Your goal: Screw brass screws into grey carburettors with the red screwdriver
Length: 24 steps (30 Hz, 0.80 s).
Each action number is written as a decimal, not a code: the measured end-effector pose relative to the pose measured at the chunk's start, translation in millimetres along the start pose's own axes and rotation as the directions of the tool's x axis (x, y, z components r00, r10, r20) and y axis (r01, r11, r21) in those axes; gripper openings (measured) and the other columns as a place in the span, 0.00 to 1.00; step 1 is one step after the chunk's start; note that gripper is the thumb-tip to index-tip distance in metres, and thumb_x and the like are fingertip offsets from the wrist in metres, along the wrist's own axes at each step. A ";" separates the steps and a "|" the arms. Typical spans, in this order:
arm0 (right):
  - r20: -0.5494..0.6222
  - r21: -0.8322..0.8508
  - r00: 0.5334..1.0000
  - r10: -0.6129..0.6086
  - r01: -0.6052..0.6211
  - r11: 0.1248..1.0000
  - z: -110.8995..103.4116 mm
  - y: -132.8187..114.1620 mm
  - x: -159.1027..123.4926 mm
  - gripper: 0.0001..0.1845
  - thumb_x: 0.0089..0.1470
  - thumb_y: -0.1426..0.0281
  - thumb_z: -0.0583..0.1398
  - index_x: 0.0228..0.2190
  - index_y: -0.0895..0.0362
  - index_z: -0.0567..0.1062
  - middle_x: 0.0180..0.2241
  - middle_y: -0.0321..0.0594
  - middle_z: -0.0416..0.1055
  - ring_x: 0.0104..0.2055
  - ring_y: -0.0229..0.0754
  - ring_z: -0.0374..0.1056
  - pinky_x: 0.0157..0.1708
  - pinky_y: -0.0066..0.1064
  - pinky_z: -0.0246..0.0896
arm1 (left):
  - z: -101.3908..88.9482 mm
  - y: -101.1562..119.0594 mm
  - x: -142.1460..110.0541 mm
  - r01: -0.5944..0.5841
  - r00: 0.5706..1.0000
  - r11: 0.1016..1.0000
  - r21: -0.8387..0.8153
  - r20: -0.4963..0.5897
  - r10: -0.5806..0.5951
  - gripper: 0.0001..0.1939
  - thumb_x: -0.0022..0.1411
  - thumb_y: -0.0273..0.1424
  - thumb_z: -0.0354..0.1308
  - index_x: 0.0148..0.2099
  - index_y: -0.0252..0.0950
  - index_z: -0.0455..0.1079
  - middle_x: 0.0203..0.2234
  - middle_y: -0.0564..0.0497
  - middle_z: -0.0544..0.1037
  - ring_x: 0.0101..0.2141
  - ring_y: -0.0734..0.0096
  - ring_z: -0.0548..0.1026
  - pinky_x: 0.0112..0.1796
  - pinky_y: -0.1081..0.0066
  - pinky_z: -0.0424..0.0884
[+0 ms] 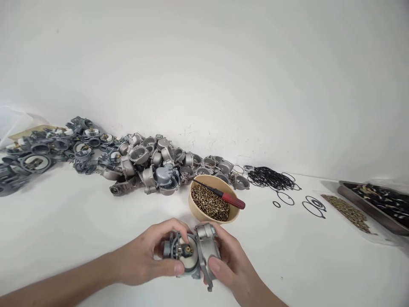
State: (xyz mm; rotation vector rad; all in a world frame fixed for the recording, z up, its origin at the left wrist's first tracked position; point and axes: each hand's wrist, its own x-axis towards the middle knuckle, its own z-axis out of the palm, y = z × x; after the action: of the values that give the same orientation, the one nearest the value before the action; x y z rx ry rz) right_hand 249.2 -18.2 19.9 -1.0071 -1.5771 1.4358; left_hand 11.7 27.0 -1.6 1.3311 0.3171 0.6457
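Low in the middle of the head view, my left hand (145, 251) is closed round a carburetor body (188, 251), whose white float and brass jets face up. My right hand (231, 264) grips a grey metal float bowl (207, 245), thumb across its outside. The bowl is tilted on edge against the body's right side; whether the two touch all along the edge I cannot tell. Just beyond my hands stands a tan tub (194, 207) of brass-coloured screws (209, 202), with a red-handled screwdriver (228, 198) lying across its rim.
Carburetor bodies (83, 149) are heaped at the left, float bowls (156, 157) along the wall. Black rubber gaskets (271, 178) lie to the right, several loose. Farther right are small brass parts (347, 211) on clear plastic and a metal tray (373, 211) of dark pieces.
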 end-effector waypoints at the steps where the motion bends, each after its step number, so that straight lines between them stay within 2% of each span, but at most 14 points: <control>1: 0.000 -0.024 1.000 -0.009 0.009 1.000 -0.1 0.0 -0.1 0.30 0.60 0.44 0.61 0.46 0.58 0.68 0.30 0.39 0.68 0.27 0.38 0.66 0.26 0.30 0.66 | -0.1 -0.3 0.3 -0.002 1.000 1.000 -0.010 0.001 0.002 0.20 0.66 0.42 0.69 0.52 0.38 0.69 0.55 0.42 0.68 0.46 0.61 0.72 0.38 0.69 0.69; 5: -0.030 -0.211 0.995 -0.092 0.084 0.974 -0.5 1.3 -3.4 0.28 0.60 0.54 0.63 0.54 0.56 0.66 0.29 0.37 0.71 0.27 0.38 0.67 0.27 0.29 0.65 | -0.4 -3.0 1.3 -0.005 1.000 0.998 -0.059 -0.001 0.004 0.19 0.65 0.41 0.70 0.51 0.39 0.70 0.55 0.43 0.68 0.44 0.63 0.71 0.38 0.69 0.69; 8: -0.046 -0.345 0.984 -0.173 0.147 0.927 -1.6 2.7 -7.6 0.33 0.57 0.64 0.63 0.61 0.52 0.61 0.27 0.32 0.73 0.24 0.37 0.67 0.26 0.28 0.66 | 0.0 -4.5 2.1 -0.009 1.000 0.995 -0.100 -0.004 0.008 0.19 0.64 0.40 0.71 0.51 0.39 0.71 0.54 0.43 0.68 0.43 0.64 0.71 0.37 0.70 0.68; 10: -0.056 -0.396 0.976 -0.212 0.173 0.902 -2.7 2.1 -9.3 0.35 0.56 0.67 0.62 0.63 0.51 0.60 0.27 0.31 0.74 0.23 0.37 0.67 0.26 0.27 0.67 | 0.5 -4.8 2.5 -0.007 1.000 0.992 -0.123 -0.001 0.007 0.18 0.65 0.39 0.71 0.50 0.38 0.71 0.53 0.43 0.69 0.42 0.64 0.72 0.37 0.69 0.68; 16: -0.095 -0.512 0.936 -0.339 0.246 0.823 -7.4 -4.3 -6.1 0.33 0.57 0.69 0.61 0.63 0.49 0.60 0.25 0.28 0.73 0.22 0.35 0.67 0.26 0.24 0.68 | 0.6 -6.0 2.7 0.005 1.000 0.988 -0.157 -0.006 -0.006 0.18 0.64 0.38 0.72 0.49 0.37 0.72 0.48 0.44 0.74 0.38 0.67 0.74 0.36 0.69 0.67; 24: -0.078 -0.551 0.949 -0.306 0.215 0.807 -7.6 -0.5 -4.4 0.35 0.56 0.67 0.62 0.63 0.48 0.60 0.25 0.27 0.73 0.22 0.35 0.66 0.25 0.25 0.67 | 1.1 -7.8 4.7 -0.004 0.999 0.978 -0.207 -0.038 -0.004 0.17 0.62 0.36 0.74 0.47 0.36 0.74 0.48 0.44 0.75 0.38 0.67 0.75 0.36 0.69 0.70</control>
State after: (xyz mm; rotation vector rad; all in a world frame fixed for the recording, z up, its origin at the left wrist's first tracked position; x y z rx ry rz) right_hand 257.9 -19.2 20.8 -1.1268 -1.9551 0.7045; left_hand 18.0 28.1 -8.1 1.1207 0.2730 0.6863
